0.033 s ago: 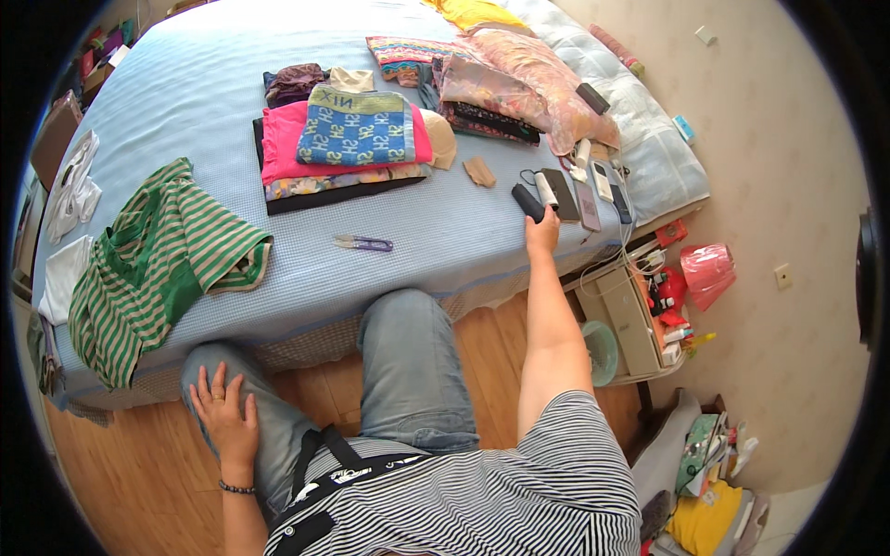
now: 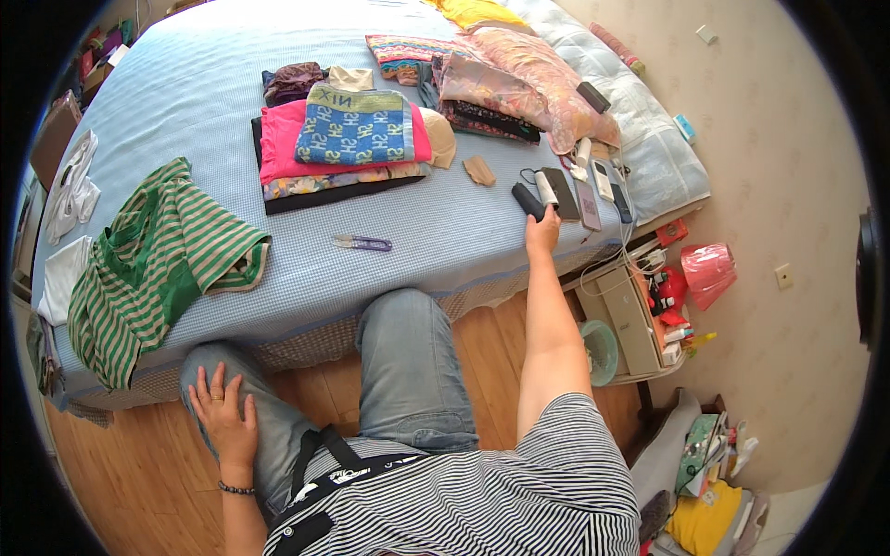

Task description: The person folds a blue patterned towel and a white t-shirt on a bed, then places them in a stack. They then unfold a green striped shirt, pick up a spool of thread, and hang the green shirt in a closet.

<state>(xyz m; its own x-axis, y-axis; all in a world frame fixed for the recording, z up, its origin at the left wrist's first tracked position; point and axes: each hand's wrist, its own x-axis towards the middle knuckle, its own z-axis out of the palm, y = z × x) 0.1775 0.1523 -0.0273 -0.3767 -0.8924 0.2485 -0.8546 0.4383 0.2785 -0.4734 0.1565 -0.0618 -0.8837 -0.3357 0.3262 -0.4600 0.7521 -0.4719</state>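
My left hand [image 2: 222,415] lies flat on my left thigh, fingers spread, holding nothing. My right hand [image 2: 543,232] reaches to the bed's right side. Its fingers close on the lower end of a black cylinder [image 2: 527,199], which looks like a spool. A white cylinder [image 2: 546,187] of similar shape lies against it, touching or nearly touching my fingers; the fingertips are partly hidden. Beyond them lies a dark flat notebook-like thing [image 2: 562,190]. Purple-handled thread snips [image 2: 371,244] rest on the bed in front of me. A green and beige striped shirt [image 2: 153,269] lies crumpled at left.
A folded clothes pile [image 2: 278,139] stands mid-bed, with a small beige cloth piece [image 2: 479,170] to its right. Phones [image 2: 588,204] and cables lie near the right edge. Below are an open-fronted nightstand [image 2: 616,310], a translucent green bin [image 2: 601,352] and a pink lamp [image 2: 709,275].
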